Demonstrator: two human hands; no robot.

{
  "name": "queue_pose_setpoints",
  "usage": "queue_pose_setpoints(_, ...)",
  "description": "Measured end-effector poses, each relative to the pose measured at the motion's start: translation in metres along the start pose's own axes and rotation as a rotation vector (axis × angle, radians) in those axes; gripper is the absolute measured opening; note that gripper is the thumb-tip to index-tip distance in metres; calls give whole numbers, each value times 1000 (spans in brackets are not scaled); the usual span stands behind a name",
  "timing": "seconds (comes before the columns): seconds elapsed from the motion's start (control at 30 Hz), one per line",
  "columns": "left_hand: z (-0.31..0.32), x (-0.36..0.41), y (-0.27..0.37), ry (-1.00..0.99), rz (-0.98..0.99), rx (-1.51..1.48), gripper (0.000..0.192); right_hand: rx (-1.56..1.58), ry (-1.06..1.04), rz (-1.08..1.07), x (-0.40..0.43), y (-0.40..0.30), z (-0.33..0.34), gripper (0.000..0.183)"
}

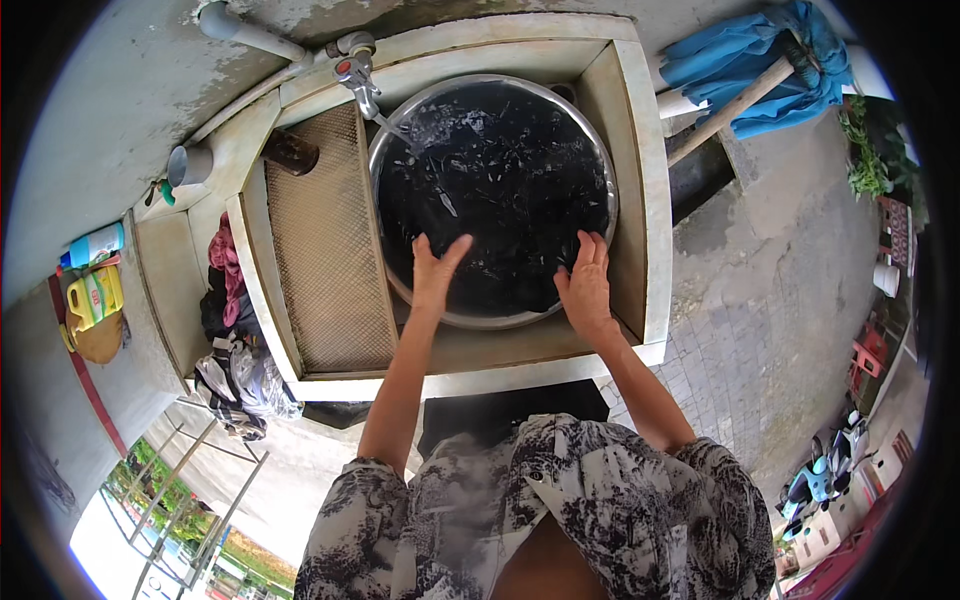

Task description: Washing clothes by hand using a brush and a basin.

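Observation:
A round metal basin (616, 196) stands in the right part of a stone laundry sink (525, 367). Dark cloth (495, 195) lies in it under water. Water runs into the basin at its upper left from a metal tap (361, 84). My left hand (437, 271) is at the basin's lower left, over the dark cloth, with thumb and fingers spread; no grip shows. At the lower right, my right hand (587, 283) has its fingers on the dark cloth by the rim; whether they pinch it cannot be told. A ridged washboard surface (330, 247) fills the sink's left part.
A brown block (291, 152) lies on the washboard, near a metal cup (189, 165). Clothes (244, 375) hang over the sink's left wall. A yellow bottle (96, 297) stands on a ledge at far left. Blue cloth (750, 67) and a wooden pole (731, 111) are at upper right.

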State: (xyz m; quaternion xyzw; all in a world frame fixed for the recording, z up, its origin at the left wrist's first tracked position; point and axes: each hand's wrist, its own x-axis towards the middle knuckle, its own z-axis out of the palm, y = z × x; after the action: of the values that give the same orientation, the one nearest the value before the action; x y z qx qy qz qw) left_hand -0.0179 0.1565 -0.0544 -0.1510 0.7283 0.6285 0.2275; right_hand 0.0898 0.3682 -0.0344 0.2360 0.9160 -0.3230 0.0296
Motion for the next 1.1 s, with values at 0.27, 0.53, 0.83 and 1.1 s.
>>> queue_pose_setpoints(0.27, 40, 0, -30, 145, 318, 1029, 83, -148, 20, -125, 46, -41, 8, 94)
queue_pose_setpoints(0.53, 32, 34, -51, -92, 398, 1286, 53, 51, -316, 263, 74, -16, 50, 112)
queue_pose_setpoints(0.83, 15, 103, -20, -550, 193, 1071, 35, 406, -87, 374, 58, 19, 46, 52)
queue_pose_setpoints(1.1, -23, 68, 84, -736, 331, 846, 44, 259, 220, 231, -5, -2, 12, 27)
